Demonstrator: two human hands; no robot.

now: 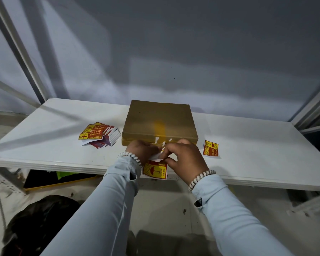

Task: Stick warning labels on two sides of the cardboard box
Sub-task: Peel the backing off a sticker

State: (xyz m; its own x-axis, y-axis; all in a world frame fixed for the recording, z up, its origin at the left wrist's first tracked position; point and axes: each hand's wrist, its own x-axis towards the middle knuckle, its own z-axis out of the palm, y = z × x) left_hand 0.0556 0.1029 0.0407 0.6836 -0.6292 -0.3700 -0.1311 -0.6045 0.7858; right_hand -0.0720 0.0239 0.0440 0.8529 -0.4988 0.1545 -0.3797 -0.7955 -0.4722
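A flat brown cardboard box (pixel 159 122) lies in the middle of the white table (pixel 54 145), taped along its near edge. Just in front of it my left hand (pixel 141 150) and my right hand (pixel 185 157) meet, both pinching a yellow and red "keep dry" warning label (pixel 155 169) that hangs down from my fingers over the table's front edge. Its white backing is curled up between my fingertips. A messy stack of the same labels (pixel 98 133) lies left of the box. A single label (pixel 211 148) lies right of the box.
A grey wall stands right behind the table. Metal frame bars run up at the left and right. Under the table lie a dark tray with a yellow rim (pixel 50 180) and a black bag (pixel 39 222) on the floor.
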